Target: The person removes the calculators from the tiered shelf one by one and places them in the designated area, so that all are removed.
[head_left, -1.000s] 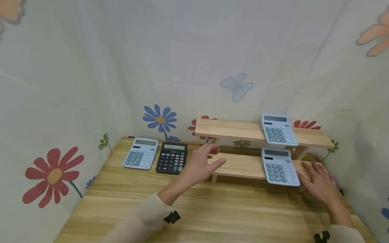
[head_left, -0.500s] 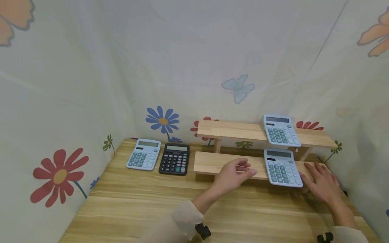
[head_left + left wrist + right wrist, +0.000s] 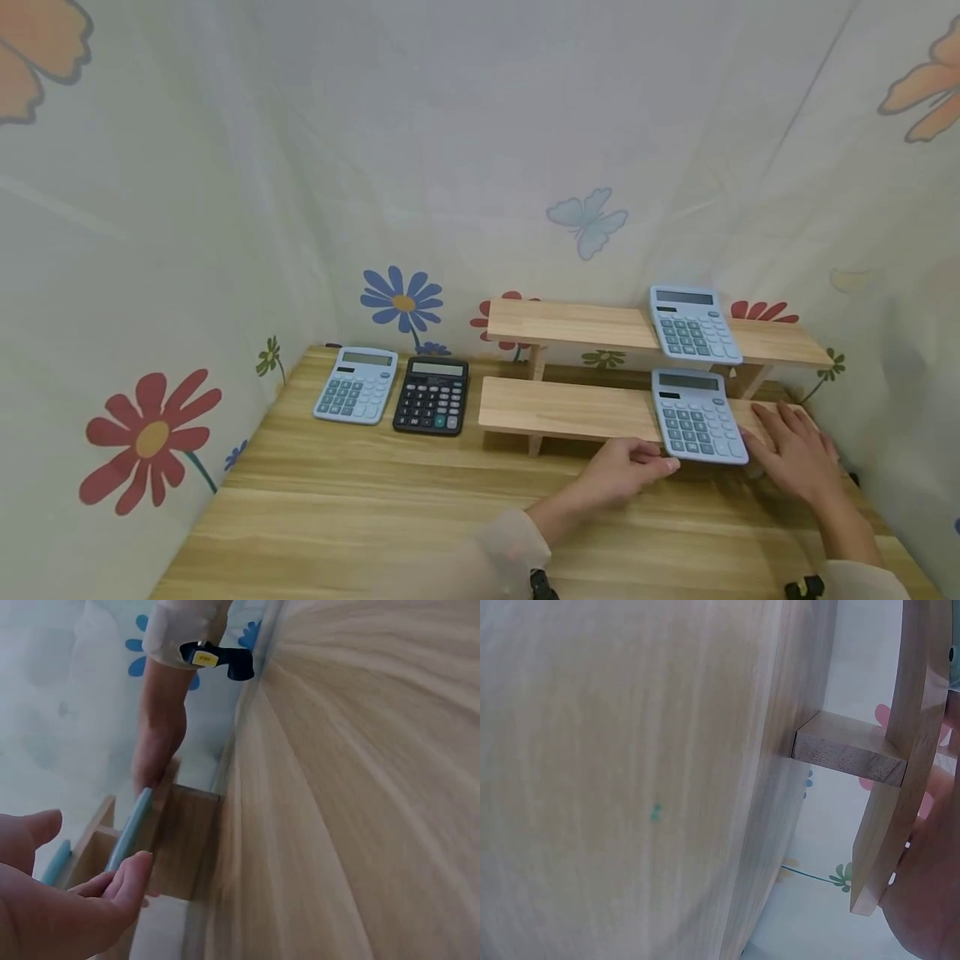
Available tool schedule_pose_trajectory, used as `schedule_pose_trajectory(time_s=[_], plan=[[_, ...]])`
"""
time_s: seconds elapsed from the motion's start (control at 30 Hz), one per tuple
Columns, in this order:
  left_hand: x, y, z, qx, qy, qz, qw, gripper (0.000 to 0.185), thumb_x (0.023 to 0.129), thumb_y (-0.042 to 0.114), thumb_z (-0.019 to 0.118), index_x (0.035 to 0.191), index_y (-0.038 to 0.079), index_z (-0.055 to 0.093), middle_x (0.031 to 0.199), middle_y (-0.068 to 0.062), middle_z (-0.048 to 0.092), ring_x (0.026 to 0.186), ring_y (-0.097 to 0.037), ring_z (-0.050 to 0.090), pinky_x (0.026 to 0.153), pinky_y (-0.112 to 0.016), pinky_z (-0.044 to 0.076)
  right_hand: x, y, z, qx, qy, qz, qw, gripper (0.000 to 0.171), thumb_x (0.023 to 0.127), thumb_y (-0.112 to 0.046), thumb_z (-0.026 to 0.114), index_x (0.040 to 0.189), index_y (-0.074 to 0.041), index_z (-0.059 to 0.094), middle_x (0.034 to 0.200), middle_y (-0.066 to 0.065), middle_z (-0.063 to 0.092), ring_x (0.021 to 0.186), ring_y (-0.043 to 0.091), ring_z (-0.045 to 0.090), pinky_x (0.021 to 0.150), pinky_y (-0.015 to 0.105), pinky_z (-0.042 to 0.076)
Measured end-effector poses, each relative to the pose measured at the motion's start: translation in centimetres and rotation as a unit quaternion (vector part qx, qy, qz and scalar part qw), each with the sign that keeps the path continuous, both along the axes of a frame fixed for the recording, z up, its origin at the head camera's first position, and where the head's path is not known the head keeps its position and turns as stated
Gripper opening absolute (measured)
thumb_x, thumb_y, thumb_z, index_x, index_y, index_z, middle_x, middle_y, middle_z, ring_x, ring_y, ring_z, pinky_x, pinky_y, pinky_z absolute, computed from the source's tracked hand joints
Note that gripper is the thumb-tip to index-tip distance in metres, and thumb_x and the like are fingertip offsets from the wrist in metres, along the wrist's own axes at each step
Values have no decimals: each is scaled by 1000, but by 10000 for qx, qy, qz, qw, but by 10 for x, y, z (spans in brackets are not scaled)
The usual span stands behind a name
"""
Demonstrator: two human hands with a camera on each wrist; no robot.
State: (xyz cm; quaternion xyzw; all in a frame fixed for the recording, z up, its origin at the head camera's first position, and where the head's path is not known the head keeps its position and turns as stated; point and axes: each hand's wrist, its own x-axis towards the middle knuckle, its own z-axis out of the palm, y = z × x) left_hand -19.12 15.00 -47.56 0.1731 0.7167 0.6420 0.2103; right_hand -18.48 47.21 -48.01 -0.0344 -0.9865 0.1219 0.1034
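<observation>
A light-blue calculator (image 3: 699, 417) leans on the lower tier (image 3: 562, 407) of a wooden two-tier stand. My left hand (image 3: 613, 473) is at its lower left corner, thumb extended. In the left wrist view the fingertips (image 3: 135, 877) are at the calculator's edge (image 3: 131, 825), while the thumb (image 3: 45, 825) stands apart from it. My right hand (image 3: 797, 457) rests on the right end of the lower tier, fingers spread, its thumb close to the calculator's right edge; exact contact is unclear. Directly above, a second light-blue calculator (image 3: 695, 325) lies on the upper tier (image 3: 562, 319).
On the wooden table (image 3: 375, 500), left of the stand, lie another light-blue calculator (image 3: 357, 385) and a black calculator (image 3: 431, 396). A flower-patterned curtain (image 3: 450, 167) encloses the back and sides. A stand leg (image 3: 851, 746) shows in the right wrist view.
My left hand has moved right and nearer, from beside the black calculator to the lower-tier calculator's corner. The right hand and all the calculators have stayed in place.
</observation>
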Motion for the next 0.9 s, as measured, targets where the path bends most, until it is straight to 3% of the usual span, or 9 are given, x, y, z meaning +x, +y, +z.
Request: schedule_pose_trajectory(time_s=[0.1, 0.2, 0.37, 0.6, 0.9], plan=[[1, 12, -4, 333, -392, 183, 9985, 37, 99, 27, 77, 124, 0, 71, 94, 2, 76, 94, -22, 76, 86, -40, 64, 0, 1, -1, 17, 2, -12, 10000, 77, 107, -57, 46, 154, 4, 41, 159, 44, 23, 148, 65, 13, 112, 86, 10], [1, 22, -6, 658, -538, 346, 9958, 28, 101, 18, 74, 120, -3, 72, 94, -7, 78, 94, -25, 77, 88, -45, 65, 1, 2, -1, 21, 27, -22, 10000, 77, 108, -57, 45, 155, 4, 40, 159, 44, 23, 148, 65, 13, 112, 86, 11], [1, 30, -4, 1010, -583, 606, 9913, 17, 102, 10, 71, 112, -4, 74, 95, -12, 79, 90, -23, 78, 86, -45, 65, 1, 3, -2, -3, 13, 8, 10000, 76, 109, -56, 44, 155, 4, 40, 160, 44, 23, 148, 65, 12, 111, 87, 11], [2, 35, -6, 1333, -1114, 668, 9825, 14, 103, 9, 69, 105, -3, 76, 96, -18, 79, 92, -31, 79, 85, -42, 66, -2, 3, -3, 20, -63, -48, 10000, 78, 107, -58, 44, 153, 5, 41, 159, 45, 22, 146, 67, 13, 111, 87, 10], [0, 47, -14, 1973, -1577, 1058, 9618, 12, 101, 11, 74, 100, -1, 77, 91, -21, 78, 89, -33, 79, 78, -36, 67, -3, 3, -4, 36, 26, -17, 10000, 77, 107, -58, 44, 153, 4, 42, 159, 44, 24, 146, 66, 15, 110, 87, 12]])
